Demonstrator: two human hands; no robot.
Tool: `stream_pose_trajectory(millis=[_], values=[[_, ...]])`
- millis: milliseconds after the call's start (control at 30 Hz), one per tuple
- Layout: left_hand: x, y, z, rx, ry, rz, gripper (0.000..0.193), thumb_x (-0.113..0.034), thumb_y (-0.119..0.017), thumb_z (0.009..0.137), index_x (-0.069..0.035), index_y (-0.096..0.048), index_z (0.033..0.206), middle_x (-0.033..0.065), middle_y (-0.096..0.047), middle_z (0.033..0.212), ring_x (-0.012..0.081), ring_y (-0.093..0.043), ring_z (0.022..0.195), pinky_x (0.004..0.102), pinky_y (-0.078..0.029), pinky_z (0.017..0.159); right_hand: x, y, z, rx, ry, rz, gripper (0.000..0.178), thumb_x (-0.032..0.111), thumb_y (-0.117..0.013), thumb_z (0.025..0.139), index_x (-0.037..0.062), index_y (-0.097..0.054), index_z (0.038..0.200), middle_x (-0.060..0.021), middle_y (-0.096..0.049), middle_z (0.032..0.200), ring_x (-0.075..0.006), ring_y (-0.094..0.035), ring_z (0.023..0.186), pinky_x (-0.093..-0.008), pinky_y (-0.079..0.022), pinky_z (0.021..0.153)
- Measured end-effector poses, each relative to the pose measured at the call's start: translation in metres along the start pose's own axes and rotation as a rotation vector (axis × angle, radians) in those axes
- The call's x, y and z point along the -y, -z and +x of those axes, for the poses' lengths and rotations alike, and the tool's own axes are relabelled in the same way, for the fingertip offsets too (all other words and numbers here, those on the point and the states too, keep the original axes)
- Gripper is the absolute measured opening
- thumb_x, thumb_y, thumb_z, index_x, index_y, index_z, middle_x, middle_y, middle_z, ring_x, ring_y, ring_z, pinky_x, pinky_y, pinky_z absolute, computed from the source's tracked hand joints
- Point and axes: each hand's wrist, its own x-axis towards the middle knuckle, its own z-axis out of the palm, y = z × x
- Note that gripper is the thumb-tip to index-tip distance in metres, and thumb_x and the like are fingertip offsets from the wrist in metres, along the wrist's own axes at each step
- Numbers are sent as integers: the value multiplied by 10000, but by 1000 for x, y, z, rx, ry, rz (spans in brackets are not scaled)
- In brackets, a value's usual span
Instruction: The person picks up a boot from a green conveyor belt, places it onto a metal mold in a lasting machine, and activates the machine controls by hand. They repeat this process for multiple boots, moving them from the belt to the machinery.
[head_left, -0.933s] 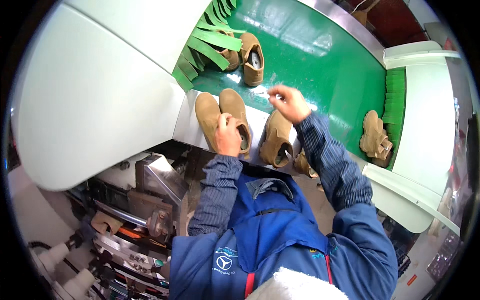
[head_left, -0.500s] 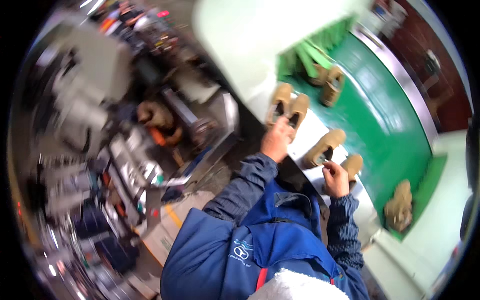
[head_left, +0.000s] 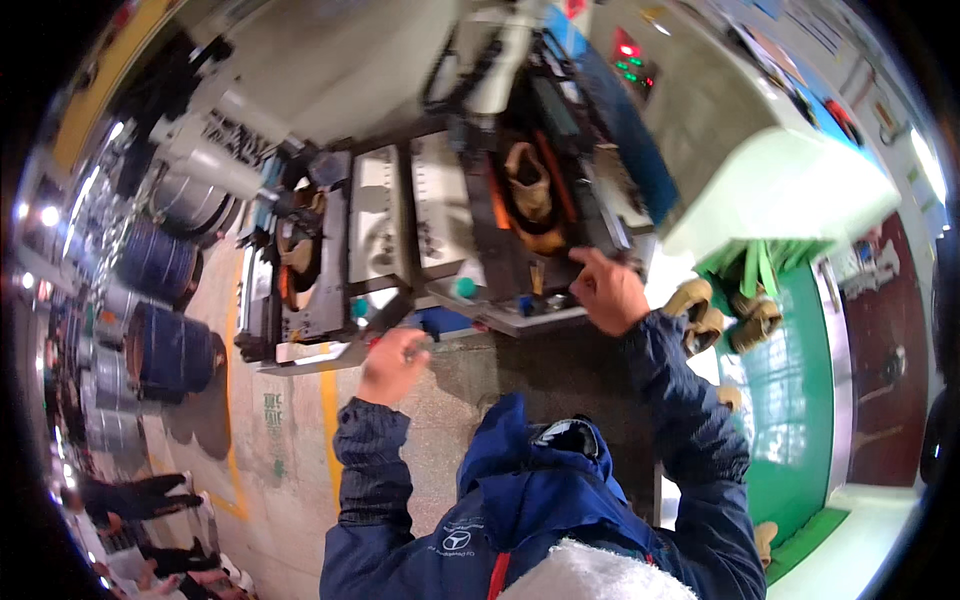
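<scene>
My right hand (head_left: 610, 292) is at the front right corner of a machine, its index finger stretched toward the dark bed and the other fingers bent. Nothing shows in it. Just beyond, a tan shoe (head_left: 528, 185) sits in the machine's right-hand station (head_left: 500, 262). My left hand (head_left: 393, 367), slightly blurred, is near the front edge of the left-hand station (head_left: 325, 310). Its fingers are curled, with a small greyish spot at their tips that I cannot make out. Another brownish shoe (head_left: 296, 250) lies in that left station, partly hidden by machine parts.
Right of my right arm, several tan shoes (head_left: 755, 325) stand by a green surface (head_left: 790, 420) below green strips (head_left: 760, 265). A white housing (head_left: 780, 190) juts out above them. Blue drums (head_left: 170, 350) stand at left; people (head_left: 150, 545) are at lower left. Yellow lines mark the floor (head_left: 290, 440).
My view has swung from the shoes on the white ledge to the machine. Both hands have left those shoes; they are now farther apart, at the machine's front.
</scene>
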Motion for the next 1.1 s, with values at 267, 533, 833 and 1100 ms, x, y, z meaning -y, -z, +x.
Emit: stream_pose_trajectory(millis=[267,533,833,1100], values=[[136,176,62,-378,212,372,557,-149,-742,869,-75,-528,1378,190,-635,1237,404,-669,1031,463,-549,876,-78,-117,209,172,-234,-767,750,471,-668,956,188,-382,1590,-196,-696,1258,-374,-675,1115,-509,-586,877],[204,206,175,-274,440,610,405,-341,-764,883,-148,-646,1219,176,-638,1171,433,-652,1033,520,-533,846,28,-41,239,-229,-115,-625,413,397,-716,835,104,-753,1123,-220,-738,977,-403,-711,927,-507,-567,797],[351,238,222,300,-91,1149,408,-236,-442,1049,-98,-608,1395,173,-606,1416,321,-550,1334,428,-437,1130,129,82,25,-347,-479,166,296,241,-703,884,-38,-746,971,-94,-703,772,-133,-633,740,-337,-536,682],[190,32,116,-80,-219,470,281,-225,-479,1043,-72,-647,1208,128,-651,1186,288,-599,1114,416,-481,972,105,127,-225,-658,-628,-21,231,175,-699,829,-9,-623,711,-27,-466,587,-81,-467,574,-293,-398,533]])
